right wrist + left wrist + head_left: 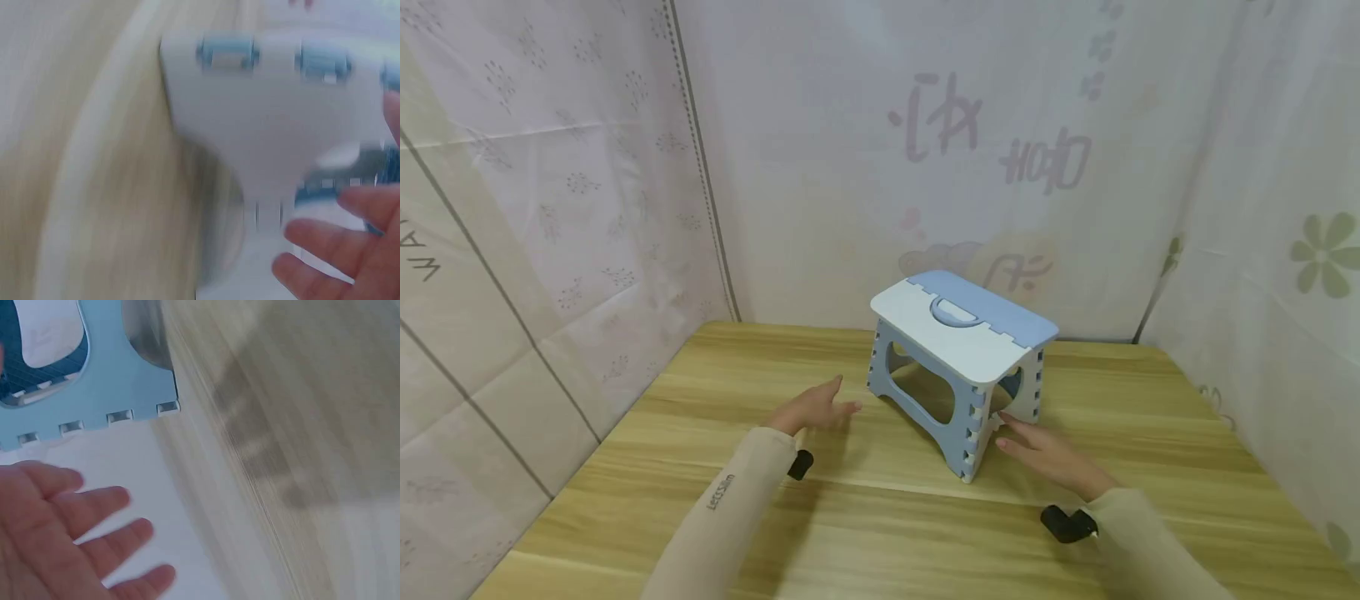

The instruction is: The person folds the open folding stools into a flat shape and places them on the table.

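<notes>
A blue and white folding step stool (925, 333) stands unfolded and upright on the table, its top flat with an oval handle slot. My left hand (815, 408) is held to the left of the stool, apart from it, fingers extended and spread. In the left wrist view the fingers (106, 506) show beside the stool's blue side panel (119, 381). At the stool's white end panel is my right hand (1048, 454), its fingertips right by the panel. The right wrist view, blurred, shows its fingers (331, 244) extended before that panel (250, 94), gripping nothing.
The wood-grain table (880, 533) reaches back to a patterned cloth (805, 167) hung behind it. More printed cloth hangs along the left (550, 208) and right sides. A black wrist strap device (1067, 525) sits on the right wrist, another on the left.
</notes>
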{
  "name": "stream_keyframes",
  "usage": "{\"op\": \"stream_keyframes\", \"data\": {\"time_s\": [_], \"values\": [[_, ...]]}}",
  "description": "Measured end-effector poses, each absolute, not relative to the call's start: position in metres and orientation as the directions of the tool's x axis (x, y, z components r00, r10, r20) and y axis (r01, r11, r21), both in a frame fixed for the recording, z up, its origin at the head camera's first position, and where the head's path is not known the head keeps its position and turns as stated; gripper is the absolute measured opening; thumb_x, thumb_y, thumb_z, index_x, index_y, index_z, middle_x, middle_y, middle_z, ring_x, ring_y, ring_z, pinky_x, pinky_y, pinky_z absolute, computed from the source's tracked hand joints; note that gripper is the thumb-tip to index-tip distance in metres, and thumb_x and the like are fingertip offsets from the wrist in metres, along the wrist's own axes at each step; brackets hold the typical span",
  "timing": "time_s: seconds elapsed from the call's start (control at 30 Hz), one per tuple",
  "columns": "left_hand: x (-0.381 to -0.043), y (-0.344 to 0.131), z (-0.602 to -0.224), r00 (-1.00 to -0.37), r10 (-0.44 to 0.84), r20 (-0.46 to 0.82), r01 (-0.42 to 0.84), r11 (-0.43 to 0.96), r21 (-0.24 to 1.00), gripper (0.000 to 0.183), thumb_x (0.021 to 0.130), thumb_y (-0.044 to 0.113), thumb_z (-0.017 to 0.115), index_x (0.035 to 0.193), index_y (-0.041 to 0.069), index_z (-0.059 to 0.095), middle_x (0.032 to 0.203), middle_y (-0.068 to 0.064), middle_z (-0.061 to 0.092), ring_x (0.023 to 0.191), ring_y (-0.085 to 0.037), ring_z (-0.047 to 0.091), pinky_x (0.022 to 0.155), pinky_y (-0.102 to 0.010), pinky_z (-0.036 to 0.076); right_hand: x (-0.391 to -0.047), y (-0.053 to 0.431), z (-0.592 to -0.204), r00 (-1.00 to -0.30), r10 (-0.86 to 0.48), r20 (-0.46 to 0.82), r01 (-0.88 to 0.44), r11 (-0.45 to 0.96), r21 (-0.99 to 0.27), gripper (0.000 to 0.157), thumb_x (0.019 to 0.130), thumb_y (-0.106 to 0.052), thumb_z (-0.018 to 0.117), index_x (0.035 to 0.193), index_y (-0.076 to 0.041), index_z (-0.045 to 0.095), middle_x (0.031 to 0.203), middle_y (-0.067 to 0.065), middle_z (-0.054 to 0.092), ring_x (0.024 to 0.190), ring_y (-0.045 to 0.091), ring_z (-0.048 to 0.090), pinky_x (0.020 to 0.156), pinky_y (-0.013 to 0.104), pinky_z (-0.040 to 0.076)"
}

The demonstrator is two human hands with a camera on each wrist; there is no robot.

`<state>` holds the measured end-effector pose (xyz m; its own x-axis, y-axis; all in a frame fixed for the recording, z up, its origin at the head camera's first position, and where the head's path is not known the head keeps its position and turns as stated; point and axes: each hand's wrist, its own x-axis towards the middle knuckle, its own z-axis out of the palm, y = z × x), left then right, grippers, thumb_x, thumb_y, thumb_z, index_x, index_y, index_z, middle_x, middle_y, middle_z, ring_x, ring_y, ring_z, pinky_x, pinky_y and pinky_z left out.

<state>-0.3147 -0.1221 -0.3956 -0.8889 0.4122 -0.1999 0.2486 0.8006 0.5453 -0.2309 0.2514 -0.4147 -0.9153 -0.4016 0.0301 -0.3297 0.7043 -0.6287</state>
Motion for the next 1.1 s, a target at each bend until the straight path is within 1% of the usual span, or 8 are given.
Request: {"op": "stream_keyframes", "data": {"time_s": [0.1, 0.3, 0.43, 0.53, 0.73, 0.87, 1.0, 1.1], "values": [[-0.325, -0.115, -0.394, -0.89, 0.416, -0.184, 0.197, 0.717, 0.669, 0.077, 0.101, 0.044, 0.046, 0.154, 0.0, 0.012, 0.157, -0.021, 0.023, 0.142, -0.038, 0.028, 0.113, -0.053, 0.026, -0.229, 0.24, -0.418, -0.931, -0.356, 0.077, -0.306, 0.652, -0.694, 0.065, 0.102, -0.03, 0.049, 0.144, 0.015, 0.027, 0.148, 0.035, 0.027, 0.135, 0.053, 0.027, 0.106, 0.062, 0.029], [-0.34, -0.094, -0.397, -0.91, 0.398, -0.121, 0.138, 0.562, 0.816, 0.075, 0.1, 0.041, 0.048, 0.155, 0.002, 0.013, 0.16, -0.017, 0.017, 0.146, -0.037, 0.017, 0.115, -0.053, 0.02, -0.221, 0.227, -0.426, -0.969, -0.24, 0.055, -0.194, 0.606, -0.772, 0.067, 0.102, -0.027, 0.05, 0.144, 0.017, 0.023, 0.148, 0.036, 0.025, 0.137, 0.051, 0.024, 0.109, 0.06, 0.027], [-0.346, -0.083, -0.398, -0.925, 0.37, -0.091, 0.124, 0.517, 0.847, 0.076, 0.1, 0.037, 0.05, 0.155, 0.002, 0.011, 0.16, -0.018, 0.017, 0.145, -0.039, 0.018, 0.115, -0.054, 0.021, -0.217, 0.221, -0.429, -0.971, -0.235, 0.053, -0.181, 0.569, -0.802, 0.066, 0.101, -0.024, 0.051, 0.145, 0.016, 0.022, 0.149, 0.035, 0.024, 0.138, 0.05, 0.024, 0.11, 0.059, 0.027], [-0.35, -0.076, -0.399, -0.935, 0.346, -0.078, 0.11, 0.493, 0.863, 0.078, 0.099, 0.033, 0.052, 0.156, 0.004, 0.008, 0.16, -0.019, 0.016, 0.142, -0.041, 0.025, 0.113, -0.055, 0.024, -0.216, 0.216, -0.43, -0.966, -0.248, 0.071, -0.199, 0.541, -0.817, 0.064, 0.101, -0.021, 0.052, 0.145, 0.016, 0.024, 0.149, 0.034, 0.026, 0.137, 0.049, 0.025, 0.109, 0.059, 0.027], [-0.36, -0.063, -0.4, -0.944, 0.328, 0.038, 0.177, 0.406, 0.896, 0.083, 0.092, 0.024, 0.06, 0.156, 0.006, 0.01, 0.157, -0.023, 0.023, 0.142, -0.041, 0.025, 0.113, -0.054, 0.026, -0.215, 0.208, -0.428, -0.964, -0.255, 0.072, -0.203, 0.535, -0.82, 0.064, 0.1, -0.019, 0.053, 0.144, 0.017, 0.024, 0.149, 0.033, 0.026, 0.137, 0.049, 0.025, 0.11, 0.059, 0.025], [-0.364, -0.059, -0.401, -0.952, 0.292, 0.088, 0.197, 0.37, 0.908, 0.085, 0.087, 0.019, 0.064, 0.156, 0.007, 0.014, 0.154, -0.025, 0.029, 0.14, -0.042, 0.029, 0.113, -0.053, 0.026, -0.217, 0.201, -0.427, -0.963, -0.269, 0.034, -0.174, 0.518, -0.837, 0.069, 0.101, -0.019, 0.052, 0.145, 0.018, 0.014, 0.152, 0.034, 0.015, 0.14, 0.048, 0.016, 0.113, 0.058, 0.018], [-0.364, -0.056, -0.4, -0.95, 0.285, 0.125, 0.23, 0.375, 0.898, 0.081, 0.086, 0.015, 0.064, 0.153, 0.0, 0.02, 0.15, -0.028, 0.035, 0.137, -0.044, 0.034, 0.112, -0.053, 0.029, -0.219, 0.197, -0.427, -0.956, -0.291, 0.019, -0.16, 0.469, -0.869, 0.076, 0.101, -0.017, 0.051, 0.146, 0.017, -0.001, 0.154, 0.033, -0.001, 0.142, 0.046, 0.003, 0.114, 0.057, 0.009], [-0.362, -0.051, -0.398, -0.946, 0.3, 0.127, 0.238, 0.369, 0.898, 0.078, 0.087, 0.014, 0.064, 0.15, -0.002, 0.022, 0.148, -0.028, 0.036, 0.136, -0.044, 0.035, 0.112, -0.053, 0.029, -0.22, 0.2, -0.428, -0.956, -0.288, 0.05, -0.187, 0.475, -0.86, 0.08, 0.101, -0.016, 0.051, 0.146, 0.015, -0.007, 0.155, 0.033, -0.004, 0.142, 0.047, 0.003, 0.114, 0.058, 0.01]]}}
